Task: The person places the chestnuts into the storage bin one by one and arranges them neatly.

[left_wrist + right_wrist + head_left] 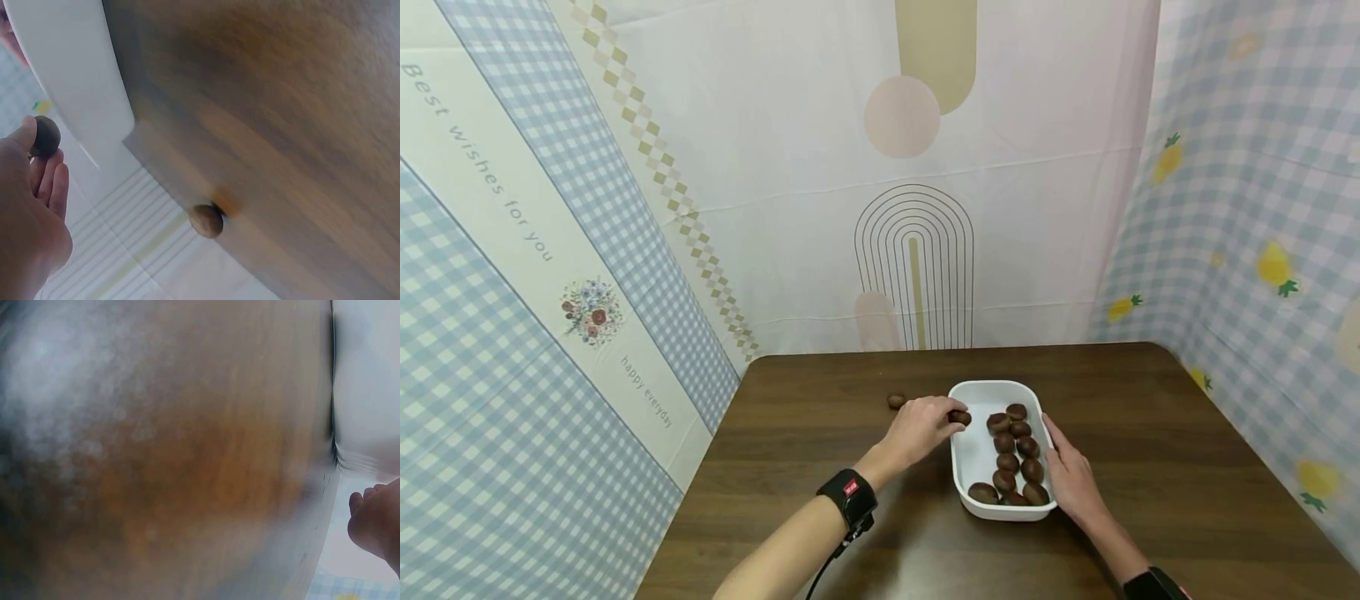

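Note:
My left hand [921, 427] pinches a brown chestnut [959, 417] between thumb and fingers, over the left rim of a white rectangular dish [973, 454]. The left wrist view also shows this held chestnut [46, 137] at the fingertips, beside the dish's white wall [69, 56]. Inside the dish, several chestnuts [1006, 462] lie in two columns along the right side, with more along the near end. On the right, my right hand [1075, 479] holds the dish's side, thumb at the rim and fingers along the outer wall.
One loose chestnut [897, 401] lies on the brown wooden table [820, 400], left of the dish and just beyond my left hand. Printed cloth hangs [805, 250] close behind the table's far edge, with checked cloth at both sides. A cable trails from the left wristband [850, 498].

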`<state>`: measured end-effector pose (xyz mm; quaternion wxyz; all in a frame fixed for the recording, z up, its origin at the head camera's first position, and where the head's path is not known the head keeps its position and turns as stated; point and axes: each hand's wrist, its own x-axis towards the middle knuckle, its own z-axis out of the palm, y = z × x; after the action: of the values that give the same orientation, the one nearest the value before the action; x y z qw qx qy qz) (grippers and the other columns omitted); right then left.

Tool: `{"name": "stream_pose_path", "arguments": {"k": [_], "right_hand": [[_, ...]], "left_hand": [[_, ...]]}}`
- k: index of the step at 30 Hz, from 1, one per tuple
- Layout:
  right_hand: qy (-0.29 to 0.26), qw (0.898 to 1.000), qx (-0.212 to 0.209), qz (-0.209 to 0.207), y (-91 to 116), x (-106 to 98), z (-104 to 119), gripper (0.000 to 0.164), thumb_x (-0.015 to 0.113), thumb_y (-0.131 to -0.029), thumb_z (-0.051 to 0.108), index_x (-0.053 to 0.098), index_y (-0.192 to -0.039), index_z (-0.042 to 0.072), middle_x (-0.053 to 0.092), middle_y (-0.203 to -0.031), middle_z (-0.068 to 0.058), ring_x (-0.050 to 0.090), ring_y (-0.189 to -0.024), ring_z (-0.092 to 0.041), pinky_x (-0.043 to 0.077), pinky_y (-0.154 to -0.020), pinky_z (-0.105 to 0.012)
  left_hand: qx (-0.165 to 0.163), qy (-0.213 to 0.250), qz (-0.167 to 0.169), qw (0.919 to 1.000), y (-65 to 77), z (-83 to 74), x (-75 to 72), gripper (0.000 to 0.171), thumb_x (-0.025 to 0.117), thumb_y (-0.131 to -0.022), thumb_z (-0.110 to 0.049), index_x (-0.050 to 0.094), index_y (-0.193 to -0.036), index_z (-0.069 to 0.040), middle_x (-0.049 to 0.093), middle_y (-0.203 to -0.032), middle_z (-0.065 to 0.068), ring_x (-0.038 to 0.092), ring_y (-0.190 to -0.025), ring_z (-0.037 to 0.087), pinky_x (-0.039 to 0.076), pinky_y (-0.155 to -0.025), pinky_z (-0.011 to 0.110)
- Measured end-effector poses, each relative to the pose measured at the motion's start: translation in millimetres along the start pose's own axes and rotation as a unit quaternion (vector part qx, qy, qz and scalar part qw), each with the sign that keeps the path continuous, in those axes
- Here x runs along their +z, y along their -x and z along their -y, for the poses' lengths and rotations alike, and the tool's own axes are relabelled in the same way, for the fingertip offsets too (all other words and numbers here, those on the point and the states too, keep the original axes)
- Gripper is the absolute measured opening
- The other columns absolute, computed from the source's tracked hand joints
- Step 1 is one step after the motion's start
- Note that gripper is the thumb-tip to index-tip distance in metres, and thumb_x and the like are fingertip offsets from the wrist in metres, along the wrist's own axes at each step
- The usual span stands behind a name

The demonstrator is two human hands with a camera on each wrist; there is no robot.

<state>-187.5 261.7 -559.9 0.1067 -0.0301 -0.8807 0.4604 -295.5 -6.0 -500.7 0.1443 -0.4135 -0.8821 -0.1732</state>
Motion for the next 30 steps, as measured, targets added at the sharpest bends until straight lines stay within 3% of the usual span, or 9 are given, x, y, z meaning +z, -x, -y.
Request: {"name": "stream_pose_path", "arguments": {"k": [8,20,26,30], "right_hand": [[0.002,1.0,-0.003,-0.004,-4.6,0.6,-2.8,0.054,0.034,-0.112,0.009,0.031,-0.166,0.004,0.037,-0.161,-0.033,0.041,-0.144,-0.054,0.036,-0.112,-0.068],[0.008,1.0,-0.008,-0.007,-3.6,-0.6,-1.6,0.055,0.038,-0.112,0.006,0.033,-0.166,0.005,0.039,-0.16,-0.031,0.042,-0.143,-0.054,0.035,-0.113,-0.068],[0.008,1.0,-0.005,-0.007,1.4,1.6,-0.4,0.055,0.038,-0.112,0.007,0.033,-0.166,0.005,0.04,-0.159,-0.032,0.044,-0.142,-0.054,0.037,-0.112,-0.067],[0.008,1.0,-0.006,-0.011,5.2,3.0,0.3,0.055,0.038,-0.112,0.006,0.033,-0.166,0.005,0.041,-0.159,-0.032,0.045,-0.141,-0.054,0.037,-0.111,-0.068]], "left_hand": [[0.035,-0.007,0.018,0.9992,-0.4,-10.4,12.1,0.026,0.079,-0.098,-0.034,0.077,-0.122,-0.022,0.078,-0.109,-0.01,0.071,-0.096,0.003,0.057,-0.081,0.024],[0.057,-0.045,0.054,0.9959,-0.1,-20.9,19.9,0.023,0.077,-0.099,-0.041,0.079,-0.118,-0.028,0.077,-0.106,-0.016,0.069,-0.089,0.002,0.054,-0.073,0.022],[0.101,-0.095,0.049,0.9891,5.7,-25.3,25.4,0.022,0.081,-0.095,-0.045,0.08,-0.111,-0.031,0.076,-0.099,-0.021,0.067,-0.084,-0.002,0.051,-0.086,0.023],[0.108,-0.115,0.066,0.9853,8.2,-29.7,26.6,0.022,0.081,-0.093,-0.048,0.079,-0.108,-0.032,0.075,-0.094,-0.023,0.065,-0.082,-0.003,0.048,-0.09,0.024]]}}
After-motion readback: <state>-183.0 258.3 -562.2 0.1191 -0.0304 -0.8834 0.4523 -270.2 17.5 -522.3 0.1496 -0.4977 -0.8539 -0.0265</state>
